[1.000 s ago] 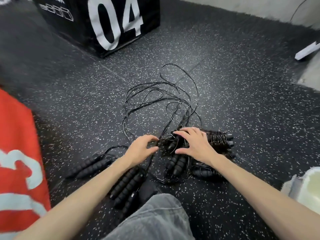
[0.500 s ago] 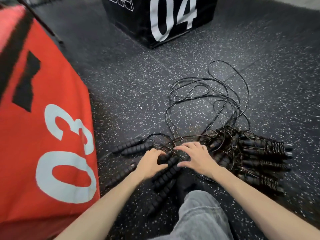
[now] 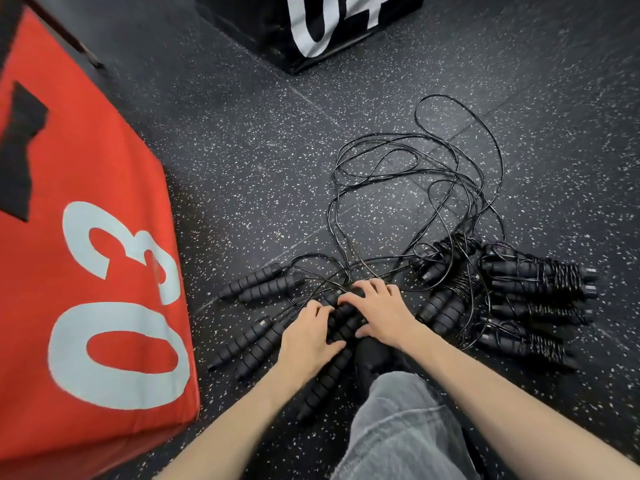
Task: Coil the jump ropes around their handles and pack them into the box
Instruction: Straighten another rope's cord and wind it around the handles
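Note:
Several black jump ropes lie on the speckled floor. Their loose cords (image 3: 415, 174) form a tangle beyond my hands. At the right sit bundles with cord wound round the handles (image 3: 540, 275), and more lie nearer (image 3: 519, 341). Uncoiled handle pairs lie at the left (image 3: 263, 282) and lower left (image 3: 246, 341). My left hand (image 3: 308, 337) and my right hand (image 3: 377, 313) both grip one central pair of handles (image 3: 341, 322), with fingers curled over and thumbs beneath. The lower ends of that pair (image 3: 318, 389) stick out toward me.
A big red box marked 03 (image 3: 86, 271) stands close at the left. A black box marked 04 (image 3: 311, 26) stands at the back. My knee in grey jeans (image 3: 398, 427) and a black shoe (image 3: 374, 355) are just below my hands.
Both hands have moved left from the coiled bundles onto the central handle pair and closed on it. The view has swung left, bringing the red box in.

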